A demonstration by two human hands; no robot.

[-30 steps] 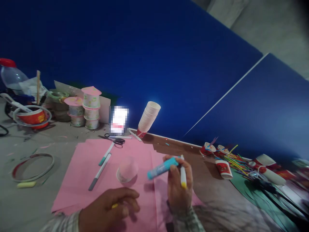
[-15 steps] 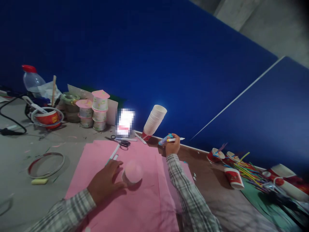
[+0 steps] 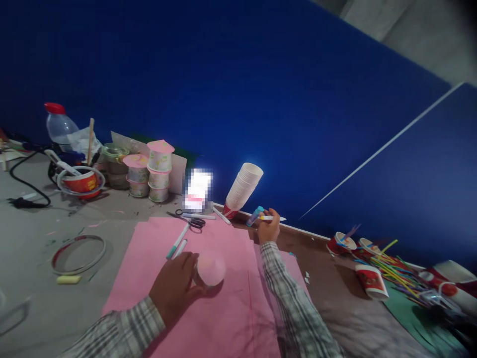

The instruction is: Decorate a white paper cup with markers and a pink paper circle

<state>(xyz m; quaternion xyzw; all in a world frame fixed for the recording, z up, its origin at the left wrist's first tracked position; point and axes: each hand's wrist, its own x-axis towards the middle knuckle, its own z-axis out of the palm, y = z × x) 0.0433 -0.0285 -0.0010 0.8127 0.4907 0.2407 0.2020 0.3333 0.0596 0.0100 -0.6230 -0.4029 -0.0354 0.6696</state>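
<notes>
My left hand (image 3: 177, 286) is closed round the left side of a small paper cup with a pink cone top (image 3: 211, 268). The cup stands on pink paper sheets (image 3: 219, 323), and my thumb lies along its near side. Farther right, my right hand (image 3: 270, 227) pinches a white marker with a yellow band (image 3: 274, 218), its tip pointing right. Just left of those fingers is a blue tube (image 3: 255, 216), tilted; whether the fingers touch it I cannot tell. Black scissors (image 3: 194, 222) and several markers, one a teal-ended marker (image 3: 178, 240), lie on the sheets' far edge.
A tall stack of paper cups (image 3: 244, 189) leans by the blue wall (image 3: 238, 89), beside a lit, blurred screen (image 3: 198, 191). Decorated cup towers (image 3: 160, 171) stand left. A tape ring (image 3: 79, 254) lies near left; coloured sticks (image 3: 395, 271) and a tipped cup (image 3: 371, 282) lie right.
My left hand has moved in and closed on the pink-topped cup. The blue tube now stands more upright beside my right hand, which still holds the marker. The whole view has shifted slightly.
</notes>
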